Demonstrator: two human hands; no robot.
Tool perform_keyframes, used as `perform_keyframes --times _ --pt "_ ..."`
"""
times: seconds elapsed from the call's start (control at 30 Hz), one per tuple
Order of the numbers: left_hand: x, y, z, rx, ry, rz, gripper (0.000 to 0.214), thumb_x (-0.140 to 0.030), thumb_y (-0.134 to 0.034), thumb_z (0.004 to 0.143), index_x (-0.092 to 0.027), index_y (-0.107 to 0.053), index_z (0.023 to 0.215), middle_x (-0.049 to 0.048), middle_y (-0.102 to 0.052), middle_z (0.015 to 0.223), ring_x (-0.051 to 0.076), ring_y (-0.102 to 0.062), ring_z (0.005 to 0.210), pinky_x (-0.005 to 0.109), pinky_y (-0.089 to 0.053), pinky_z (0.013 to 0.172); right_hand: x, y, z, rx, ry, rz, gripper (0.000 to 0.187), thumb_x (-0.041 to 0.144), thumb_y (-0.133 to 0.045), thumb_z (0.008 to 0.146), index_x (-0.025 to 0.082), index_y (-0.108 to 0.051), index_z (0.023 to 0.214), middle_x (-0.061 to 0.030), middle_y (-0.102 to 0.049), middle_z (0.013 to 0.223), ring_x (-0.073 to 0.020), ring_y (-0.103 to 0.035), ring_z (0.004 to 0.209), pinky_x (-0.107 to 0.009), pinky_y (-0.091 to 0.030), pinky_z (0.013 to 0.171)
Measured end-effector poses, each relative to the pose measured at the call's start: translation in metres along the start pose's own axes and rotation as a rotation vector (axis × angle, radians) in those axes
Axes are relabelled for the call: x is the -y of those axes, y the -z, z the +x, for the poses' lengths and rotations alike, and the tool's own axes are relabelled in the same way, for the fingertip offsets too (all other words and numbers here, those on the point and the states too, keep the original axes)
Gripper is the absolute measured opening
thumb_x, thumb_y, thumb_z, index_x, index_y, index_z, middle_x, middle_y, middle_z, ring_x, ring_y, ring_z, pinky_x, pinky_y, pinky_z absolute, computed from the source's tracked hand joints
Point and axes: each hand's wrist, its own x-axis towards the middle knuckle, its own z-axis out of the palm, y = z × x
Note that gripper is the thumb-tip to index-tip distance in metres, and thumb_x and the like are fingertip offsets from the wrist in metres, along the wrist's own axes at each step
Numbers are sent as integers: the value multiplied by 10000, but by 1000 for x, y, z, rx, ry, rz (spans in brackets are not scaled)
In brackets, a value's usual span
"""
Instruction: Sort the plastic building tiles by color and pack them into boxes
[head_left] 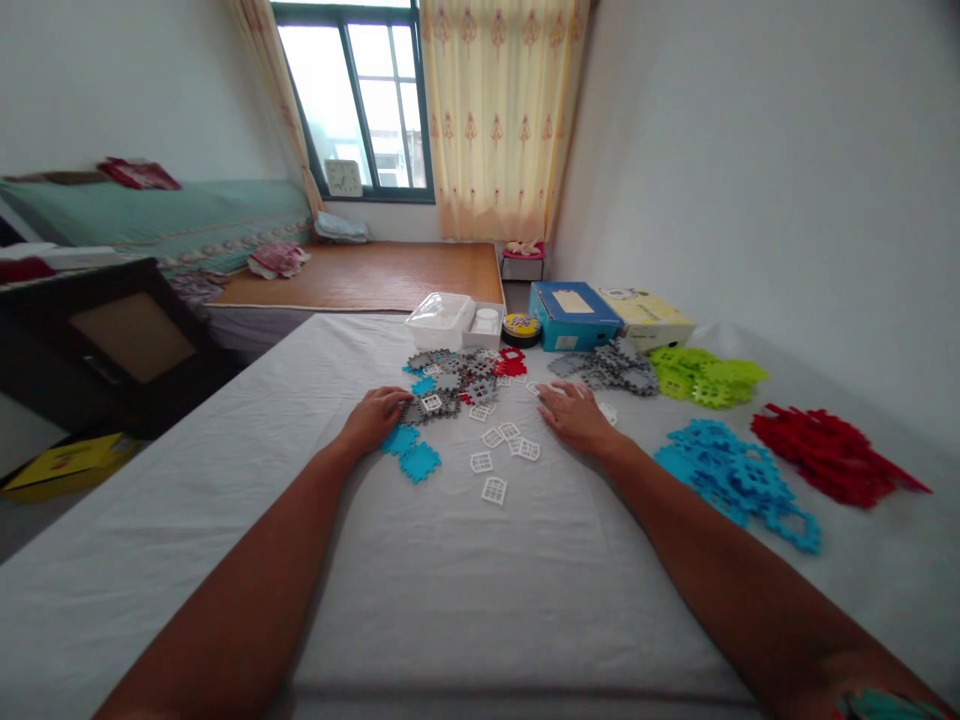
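Observation:
My left hand (375, 415) rests knuckles up on the white sheet, its fingers curled onto a grey puzzle tile (414, 411) at the edge of a mixed heap of grey, blue and red tiles (457, 383). Two blue tiles (412, 452) lie just beside its wrist. My right hand (574, 415) lies palm down with its fingers stretched toward the heap, holding nothing. Several small white window pieces (504, 445) are scattered between the two hands.
Piles of grey (611, 368), green (705, 377), blue (739, 480) and red tiles (832, 452) lie to the right. Clear plastic boxes (450, 318), a round tin (521, 327), a blue box (574, 313) and a yellow box (649, 315) line the far edge. A bed stands beyond.

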Motion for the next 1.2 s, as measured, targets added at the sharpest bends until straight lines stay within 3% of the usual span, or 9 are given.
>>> perform_keyframes --times 0.13,0.23,0.37,0.5,0.67,0.77,0.93,1.07,1.2 --pt "2 -1 0 4 -16 3 384 -233 -416 843 -230 -668 1133 50 -647 1197 226 -543 1133 399 -399 1051 -1 8 -1 -95 -41 44 397 251 -368 947 183 -562 1286 -114 -667 1185 -235 -507 1175 -426 -291 1025" --pt "2 -1 1 -7 -31 1 378 -218 -416 845 -217 -669 1125 61 -648 1193 230 -546 1125 407 -395 1050 3 4 1 -97 -23 -5 416 265 -348 960 189 -533 1324 -99 -614 1290 -249 -418 1284 -446 -249 1058" --pt "1 -1 0 -15 -38 -8 357 -233 -423 863 -209 -669 1120 68 -649 1183 232 -550 1119 406 -401 1039 10 -6 8 17 12 -70 508 425 -349 973 166 -463 1394 -103 -543 1383 -271 -309 1370 -475 -169 1106" --pt "1 -2 0 -26 -36 1 352 -212 -434 856 -222 -668 1119 55 -649 1179 222 -552 1114 397 -403 1040 16 1 6 29 53 -98 394 329 -399 968 185 -552 1302 -117 -621 1271 -242 -423 1278 -443 -214 1075" --pt "0 -1 -2 -23 -38 -6 354 -198 -437 856 -212 -673 1119 63 -647 1188 223 -549 1119 394 -411 1033 26 11 -6 81 122 -123 205 271 -517 918 229 -679 1036 -91 -688 1073 -242 -544 1067 -360 -375 862" --pt "-2 -1 -3 -33 -28 -10 349 -189 -444 851 -209 -680 1109 67 -650 1181 224 -552 1114 395 -417 1029 29 8 -9 81 125 -130 221 253 -505 924 216 -681 1052 -94 -679 1100 -227 -578 985 -315 -406 790" --pt "-2 -3 -3 -58 -28 -10 347 -178 -461 841 -235 -685 1099 50 -654 1169 215 -556 1106 387 -422 1027 30 2 -6 88 130 -118 290 180 -486 911 204 -667 1137 -89 -706 1080 -224 -617 938 -315 -430 807" --pt "-2 -2 -3 -43 -24 -17 353 -162 -463 833 -224 -684 1102 55 -654 1177 217 -556 1108 388 -419 1028 26 5 -8 29 108 -110 461 61 -436 865 154 -563 1299 -118 -689 1137 -213 -627 984 -324 -436 823" --pt "-3 -1 -3 -34 -22 -26 352 -164 -455 845 -219 -678 1111 60 -654 1182 217 -557 1113 392 -411 1034 6 14 -12 -98 -8 -101 398 77 -466 835 182 -644 1175 -105 -679 1139 -223 -608 1009 -335 -434 823"
